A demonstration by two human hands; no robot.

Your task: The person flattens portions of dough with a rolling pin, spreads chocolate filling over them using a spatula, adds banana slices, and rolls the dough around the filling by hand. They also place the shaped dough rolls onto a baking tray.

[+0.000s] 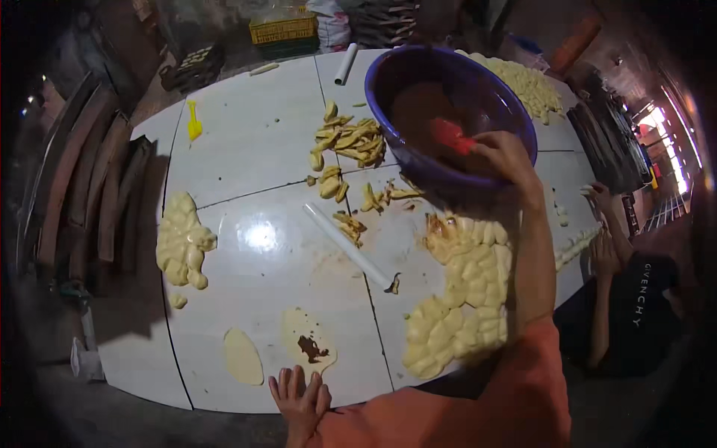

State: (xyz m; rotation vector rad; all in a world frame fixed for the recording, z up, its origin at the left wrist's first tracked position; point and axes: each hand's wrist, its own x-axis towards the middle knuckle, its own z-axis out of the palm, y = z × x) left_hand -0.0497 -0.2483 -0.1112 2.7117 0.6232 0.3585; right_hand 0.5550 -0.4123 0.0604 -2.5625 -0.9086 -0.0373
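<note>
In the purple basin (379, 112) of brown filling, my right hand (502, 155) grips a red scoop (447, 134). My left hand (299, 399) rests at the table's front edge with fingers apart, holding nothing. Just above it lie two flat dough ovals: a plain one (241, 356) and one (295, 325) with a dark smear of filling. A white plastic tube (343, 243) lies mid-table, near a pile of yellowish strips (351, 142). Pale dough lumps (470, 276) cover the area under my right forearm, with another cluster (179, 239) at left.
A co-worker's hands (603, 250) are on dough at the right side of the table (246, 164). Stacked curved trays (89, 179) stand at left, more (612, 142) at right. A yellow shovel (194, 123), second tube (346, 63), more dough (534, 86) and yellow crate (282, 30) lie farther back.
</note>
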